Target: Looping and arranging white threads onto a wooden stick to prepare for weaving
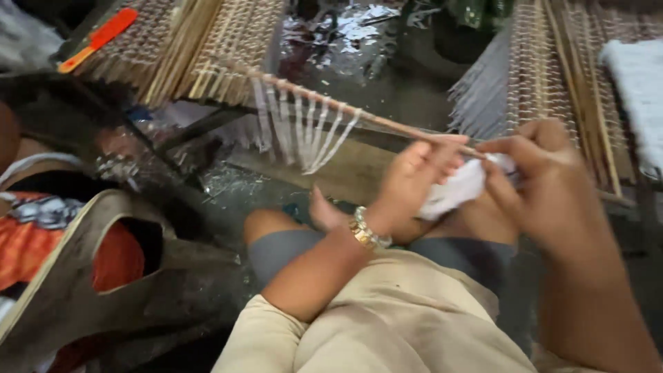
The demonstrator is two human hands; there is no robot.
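Two hands are working one thin wooden stick (345,110): left hand (414,176) pinching its near end, right hand (539,179) pinching white strips (463,190); stick's long axis is running toward 10 o'clock.

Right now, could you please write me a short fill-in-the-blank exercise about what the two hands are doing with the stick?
1. The left hand wears a gold ____ at the wrist.
2. Both hands hold a thin wooden stick hung with white ____.
3. The right hand pinches the stick beside a bunch of ____ material.

Missing: bracelet; strips; white
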